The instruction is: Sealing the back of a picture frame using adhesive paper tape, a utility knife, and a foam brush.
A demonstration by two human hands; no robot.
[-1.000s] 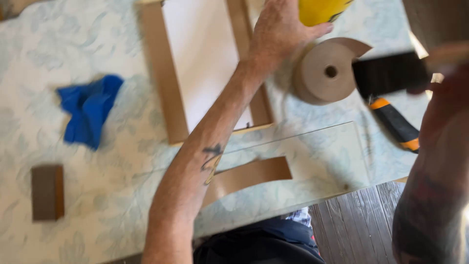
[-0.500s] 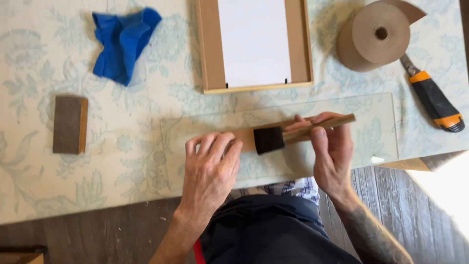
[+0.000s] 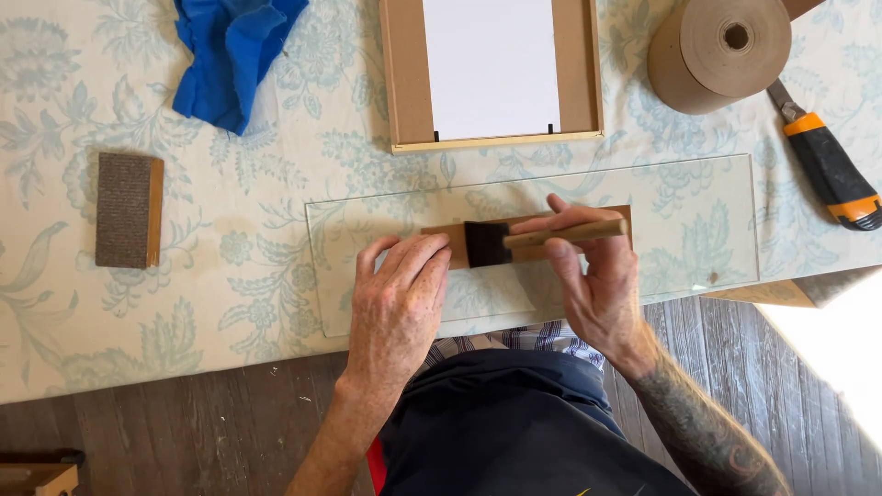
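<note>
Glass, a long clear rectangular pane (image 3: 698,220), lay across the middle of the frame on the floral-patterned tabletop (image 3: 230,303), with a strip of brown paper (image 3: 441,241) showing beneath it. Your left hand (image 3: 397,303) pressed flat on the pane, fingers spread, just left of the brush. Your right hand (image 3: 593,276) was clamped on the wooden handle of a foam brush (image 3: 519,241), its black head resting on the glass between your hands. At the top sat a wooden frame (image 3: 400,83) with white backing, a blue cloth (image 3: 230,55) at upper left, a brown paper-tape roll (image 3: 721,50) and an orange-and-black knife (image 3: 831,170) at upper right, and a felt-faced block (image 3: 129,209) at left.
</note>
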